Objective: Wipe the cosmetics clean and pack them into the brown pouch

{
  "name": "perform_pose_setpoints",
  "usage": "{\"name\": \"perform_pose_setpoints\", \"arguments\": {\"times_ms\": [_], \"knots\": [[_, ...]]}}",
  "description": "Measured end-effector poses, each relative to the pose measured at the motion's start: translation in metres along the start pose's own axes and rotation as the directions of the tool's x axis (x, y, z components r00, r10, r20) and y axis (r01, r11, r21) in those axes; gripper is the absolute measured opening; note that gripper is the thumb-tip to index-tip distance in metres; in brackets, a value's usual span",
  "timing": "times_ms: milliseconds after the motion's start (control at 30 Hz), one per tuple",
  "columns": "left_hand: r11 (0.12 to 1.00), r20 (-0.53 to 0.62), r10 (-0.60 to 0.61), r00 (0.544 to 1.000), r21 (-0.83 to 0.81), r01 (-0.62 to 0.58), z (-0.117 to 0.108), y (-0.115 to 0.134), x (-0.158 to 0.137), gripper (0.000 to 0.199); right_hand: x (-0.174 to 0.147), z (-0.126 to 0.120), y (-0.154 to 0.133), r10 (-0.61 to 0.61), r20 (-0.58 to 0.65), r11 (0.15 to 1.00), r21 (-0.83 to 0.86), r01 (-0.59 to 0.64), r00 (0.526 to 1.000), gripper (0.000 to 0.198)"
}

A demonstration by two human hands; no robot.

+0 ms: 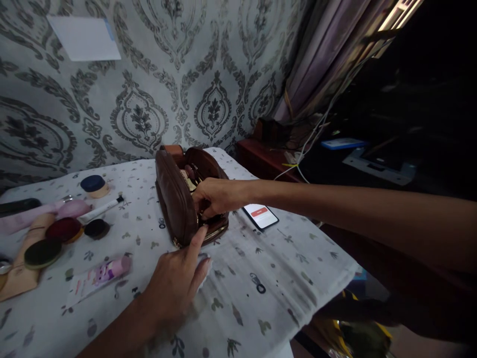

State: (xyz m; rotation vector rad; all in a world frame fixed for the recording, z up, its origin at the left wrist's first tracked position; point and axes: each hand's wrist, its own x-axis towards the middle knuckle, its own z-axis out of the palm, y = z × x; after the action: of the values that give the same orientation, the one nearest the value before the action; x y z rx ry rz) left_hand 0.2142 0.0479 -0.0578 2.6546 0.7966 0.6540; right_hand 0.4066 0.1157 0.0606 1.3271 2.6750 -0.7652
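On the bench, a brown bag gapes, right hand inside, left hand at its rim; I can't tell either grip. Tubes and jars lie left; the right arm part-covers a phone.

The bag looks like smooth brown leather, with a shiny metal zip. The cloth looks dull and a bit wrinkly. The phone has a smooth, glassy front.

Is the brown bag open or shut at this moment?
Open. The zip is parted, the fingers of the right hand are inside the bag, and some contents show within.
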Motion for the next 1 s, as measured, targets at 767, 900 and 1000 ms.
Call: {"name": "perform_pose_setpoints", "arguments": {"times_ms": [767,900,1000], "knots": [[1.000,0.014,-0.017,1.000,0.018,0.017,0.004,-0.003,-0.001,0.056,-0.030,-0.002,0.012,-0.159,-0.073,0.934,-0.334,0.126,0.984,0.012],[0.999,0.004,-0.022,1.000,0.026,0.022,0.004,-0.002,0.000,0.052,-0.030,-0.003,0.008,-0.138,-0.086,0.944,-0.313,0.105,0.987,0.013],[1.000,-0.003,-0.017,1.000,0.022,0.017,0.004,-0.001,-0.001,0.050,-0.025,-0.001,0.003,-0.148,-0.095,0.947,-0.299,0.113,0.984,0.018]]}}
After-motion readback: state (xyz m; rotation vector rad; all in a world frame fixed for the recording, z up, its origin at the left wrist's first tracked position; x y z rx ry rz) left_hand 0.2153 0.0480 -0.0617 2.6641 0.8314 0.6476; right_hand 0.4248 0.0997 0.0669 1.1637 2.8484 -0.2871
